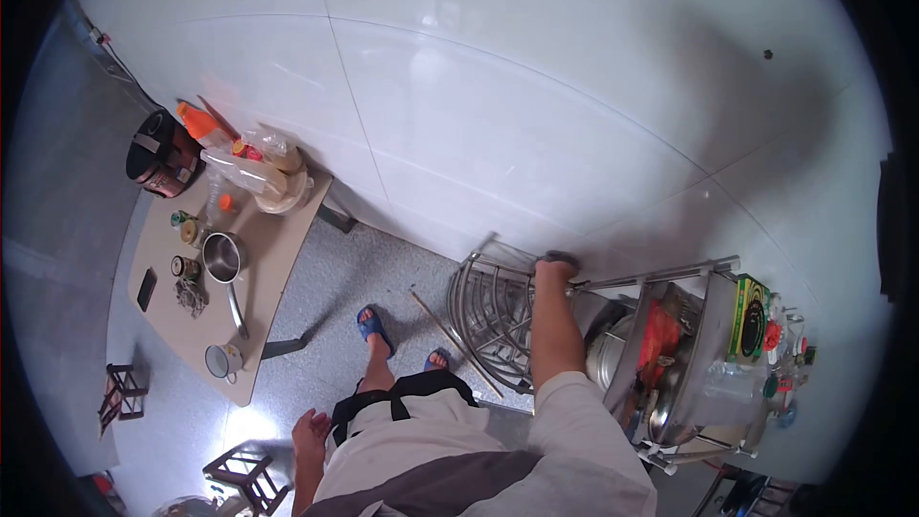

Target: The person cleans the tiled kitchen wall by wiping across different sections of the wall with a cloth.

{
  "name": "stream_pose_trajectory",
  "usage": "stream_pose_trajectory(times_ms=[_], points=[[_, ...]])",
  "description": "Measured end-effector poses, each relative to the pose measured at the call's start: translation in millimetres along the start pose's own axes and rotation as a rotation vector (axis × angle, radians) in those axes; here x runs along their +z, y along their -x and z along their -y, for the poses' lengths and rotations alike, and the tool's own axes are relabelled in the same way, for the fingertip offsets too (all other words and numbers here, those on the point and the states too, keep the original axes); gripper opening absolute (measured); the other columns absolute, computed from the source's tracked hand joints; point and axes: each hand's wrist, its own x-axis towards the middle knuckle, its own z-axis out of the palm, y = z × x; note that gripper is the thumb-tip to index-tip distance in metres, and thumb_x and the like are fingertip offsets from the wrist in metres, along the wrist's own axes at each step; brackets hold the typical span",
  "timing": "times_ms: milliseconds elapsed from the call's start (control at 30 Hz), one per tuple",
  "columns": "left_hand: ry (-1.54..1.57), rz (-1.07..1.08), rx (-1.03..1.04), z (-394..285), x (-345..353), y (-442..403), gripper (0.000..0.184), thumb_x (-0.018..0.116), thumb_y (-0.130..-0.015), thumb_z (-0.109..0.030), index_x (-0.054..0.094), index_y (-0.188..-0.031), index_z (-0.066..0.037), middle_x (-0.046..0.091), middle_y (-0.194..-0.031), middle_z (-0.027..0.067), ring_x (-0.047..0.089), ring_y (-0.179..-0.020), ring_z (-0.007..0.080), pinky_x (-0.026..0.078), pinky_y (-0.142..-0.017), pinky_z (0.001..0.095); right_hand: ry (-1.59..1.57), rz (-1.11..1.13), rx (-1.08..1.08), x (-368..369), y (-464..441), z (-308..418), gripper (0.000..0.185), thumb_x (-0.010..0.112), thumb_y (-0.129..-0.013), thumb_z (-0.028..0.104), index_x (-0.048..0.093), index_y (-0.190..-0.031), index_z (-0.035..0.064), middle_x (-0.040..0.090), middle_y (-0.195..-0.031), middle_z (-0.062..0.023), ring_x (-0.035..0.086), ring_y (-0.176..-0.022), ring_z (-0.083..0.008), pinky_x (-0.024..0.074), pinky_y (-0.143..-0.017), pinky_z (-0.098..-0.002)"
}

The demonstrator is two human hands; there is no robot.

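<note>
My right hand (555, 268) is stretched forward beside the wall, above stacked metal-framed stools or racks (486, 311). Its fingers are closed around something dark that I cannot make out. To the right of that arm stands a metal shelf rack (704, 345) holding pans, a red bag (659, 340) and a green-and-yellow box (751, 318). My left hand (311, 433) hangs low beside my body, fingers loosely bent and apart, with nothing in it.
At the left, a table (278, 239) carries a saucepan (223, 258), a mug (223, 361), jars, a phone (146, 289), plastic bags and a dark cooker (163, 155). Stools (244, 479) stand on the floor at the lower left. A thin stick (455, 342) lies near my feet.
</note>
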Motion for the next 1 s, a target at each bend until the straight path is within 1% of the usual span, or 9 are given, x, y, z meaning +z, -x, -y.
stream_pose_trajectory(times_ms=[100, 167, 300, 533, 600, 733, 833, 900, 1000], points=[[-0.038, -0.031, -0.003, 1.1, -9.0, 4.9, 0.04, 0.055, -0.09, -0.027, 0.052, -0.121, -0.002, 0.06, -0.105, 0.0193, 0.061, -0.093, 0.0313, 0.052, -0.082, 0.0423, 0.105, -0.202, -0.083, 6.0, 18.5, -24.8, 0.052, 0.028, -0.095, 0.044, 0.049, -0.133, 0.0152, 0.047, -0.141, -0.0037, 0.051, -0.121, -0.0247, 0.0303, -0.108, -0.0496], [-0.109, -0.006, 0.026, 11.0, -27.2, -4.3, 0.042, 0.055, -0.09, -0.027, 0.051, -0.122, -0.001, 0.06, -0.106, 0.0197, 0.061, -0.094, 0.0314, 0.052, -0.082, 0.0421, 0.117, -0.269, 0.164, 15.6, 44.2, -25.4, 0.057, 0.026, -0.096, 0.048, 0.043, -0.138, 0.0144, 0.038, -0.148, -0.0022, 0.035, -0.135, -0.0263, 0.0193, -0.108, -0.0612], [-0.372, 0.073, 0.115, 10.1, -36.0, -14.9, 0.043, 0.055, -0.089, -0.028, 0.051, -0.123, -0.002, 0.06, -0.107, 0.0197, 0.062, -0.094, 0.0308, 0.052, -0.081, 0.042, 0.114, -0.292, 0.248, 18.4, 68.5, -40.7, 0.057, 0.026, -0.096, 0.051, 0.039, -0.141, 0.0179, 0.036, -0.149, -0.0002, 0.032, -0.136, -0.0263, 0.0152, -0.108, -0.0649], [-0.252, 0.041, 0.001, -32.4, 19.5, -20.5, 0.04, 0.05, -0.092, -0.019, 0.049, -0.121, 0.007, 0.063, -0.098, 0.0221, 0.064, -0.086, 0.0314, 0.053, -0.082, 0.0385, -0.105, -0.044, 0.436, 16.4, 56.8, -15.3, 0.057, 0.026, -0.092, 0.05, 0.042, -0.14, 0.0244, 0.035, -0.15, 0.0024, 0.024, -0.141, -0.0269, 0.0091, -0.108, -0.0651], [-0.326, 0.129, 0.116, -34.4, 26.1, -29.4, 0.04, 0.052, -0.091, -0.025, 0.054, -0.118, 0.004, 0.064, -0.092, 0.0203, 0.066, -0.078, 0.0303, 0.055, -0.071, 0.0403, -0.042, -0.111, 0.385, 11.4, 40.2, -3.1, 0.059, 0.027, -0.091, 0.053, 0.043, -0.14, 0.0238, 0.036, -0.15, 0.0011, 0.025, -0.14, -0.0267, 0.0095, -0.108, -0.0649], [-0.447, 0.219, 0.17, -32.7, 33.5, -41.0, 0.038, 0.05, -0.093, -0.023, 0.054, -0.116, 0.007, 0.066, -0.091, 0.0209, 0.068, -0.077, 0.0306, 0.057, -0.071, 0.0387, -0.057, -0.183, 0.169, 8.5, 14.3, 5.7, 0.06, 0.028, -0.09, 0.052, 0.043, -0.14, 0.0222, 0.036, -0.15, -0.001, 0.027, -0.14, -0.0259, 0.0122, -0.11, -0.0593], [-0.518, 0.261, 0.167, -25.2, 25.4, -52.9, 0.036, 0.048, -0.094, -0.019, 0.053, -0.116, 0.009, 0.067, -0.093, 0.0227, 0.068, -0.08, 0.031, 0.057, -0.075, 0.0382, -0.143, -0.053, 0.058, 17.7, 20.8, 17.2, 0.059, 0.027, -0.091, 0.049, 0.044, -0.14, 0.0205, 0.037, -0.149, -0.0019, 0.031, -0.138, -0.0249, 0.0156, -0.112, -0.0523], [-0.532, 0.249, 0.164, -26.7, 27.5, -55.8, 0.036, 0.047, -0.094, -0.018, 0.053, -0.116, 0.009, 0.067, -0.092, 0.0228, 0.068, -0.081, 0.0309, 0.056, -0.077, 0.0375, -0.15, -0.016, 0.073, 19.8, -3.9, 22.8, 0.059, 0.032, -0.09, 0.047, 0.047, -0.136, 0.0143, 0.042, -0.145, -0.0065, 0.042, -0.129, -0.0278, 0.0287, -0.109, -0.045], [-0.53, 0.262, 0.166, -35.1, 32.3, -61.9, 0.036, 0.049, -0.092, -0.02, 0.055, -0.113, 0.009, 0.067, -0.091, 0.0222, 0.068, -0.082, 0.0298, 0.055, -0.078, 0.0346, 0.002, -0.057, 0.057, 66.7, 88.3, 68.0, 0.054, 0.033, -0.09, 0.047, 0.054, -0.129, 0.015, 0.05, -0.137, -0.0044, 0.047, -0.122, -0.026, 0.0333, -0.105, -0.0462]])
